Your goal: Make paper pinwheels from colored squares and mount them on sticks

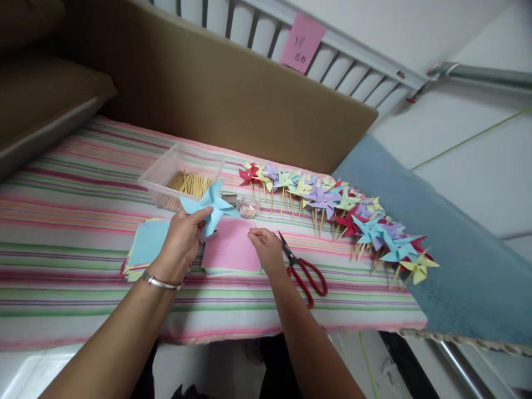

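Note:
My left hand [187, 230] is closed on a light blue paper pinwheel [213, 206], thumb on its middle. My right hand [266, 249] hovers at the right edge of a pink paper stack [230, 249], its thumb and fingertips pinched together; whatever they may hold is too small to make out. Behind the pinwheel stands a clear plastic box [160, 172] of thin wooden sticks [189, 183]. A small round clear container [249, 206] with tiny bits in it sits beyond the pink paper. Red-handled scissors [301, 269] lie partly open just right of my right hand.
Several finished pinwheels [324, 197] on sticks lie in a long row at the right. Blue square sheets [149, 241] are stacked left of my left hand. A brown board [233, 88] rises behind the striped cloth [62, 233]. A pink note [303, 42] hangs on the white rail.

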### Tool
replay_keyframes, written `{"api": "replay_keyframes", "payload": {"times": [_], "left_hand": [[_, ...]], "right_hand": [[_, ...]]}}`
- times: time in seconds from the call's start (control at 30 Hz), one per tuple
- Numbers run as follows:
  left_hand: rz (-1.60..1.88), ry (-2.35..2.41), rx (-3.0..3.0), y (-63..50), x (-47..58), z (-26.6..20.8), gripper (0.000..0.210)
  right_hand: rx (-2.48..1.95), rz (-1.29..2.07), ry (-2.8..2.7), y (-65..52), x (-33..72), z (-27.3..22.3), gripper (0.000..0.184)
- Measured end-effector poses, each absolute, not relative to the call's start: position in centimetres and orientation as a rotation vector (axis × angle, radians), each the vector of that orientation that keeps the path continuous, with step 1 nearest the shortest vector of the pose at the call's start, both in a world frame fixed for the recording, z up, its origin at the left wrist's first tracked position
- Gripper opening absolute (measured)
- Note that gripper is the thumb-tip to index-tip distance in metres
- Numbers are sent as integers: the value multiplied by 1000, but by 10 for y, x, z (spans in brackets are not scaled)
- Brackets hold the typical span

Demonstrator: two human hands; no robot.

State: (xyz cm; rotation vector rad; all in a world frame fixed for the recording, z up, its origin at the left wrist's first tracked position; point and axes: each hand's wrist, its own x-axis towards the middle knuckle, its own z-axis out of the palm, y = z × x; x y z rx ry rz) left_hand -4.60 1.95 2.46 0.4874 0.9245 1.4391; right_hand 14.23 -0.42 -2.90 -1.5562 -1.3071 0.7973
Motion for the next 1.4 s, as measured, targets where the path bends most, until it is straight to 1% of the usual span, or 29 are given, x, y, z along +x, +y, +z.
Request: {"api": "replay_keyframes", "payload": {"times": [0.13,0.3,0.43,0.5,0.77,0.97,1.17,1.4], "left_hand": [[1530,883,409,22,-55,29,24],[1673,884,343,26,-68,37,22],[1692,895,322,29,-75,38,21],[1682,897,315,30,-77,37,20],[1734,836,214,36,-86,36,21],[1749,792,241,37,-86,35,20],[1760,766,236,35,-84,36,21],[1735,765,269,35,-83,35,22]], "right_hand": [[-1600,616,-1386,14,151,-21,24],[-1586,410,-1635,49,147,1,21],[-1755,157,-2108,75,126,19,27],[-1819,90,-2281,87,112,25,28],[-1991,110,-2525,116,71,29,18],[-2119,46,-2582,122,62,21,21],[-2085,-3,-2631,123,62,8,26],[-2027,-14,-2619,115,66,3,30]]}}
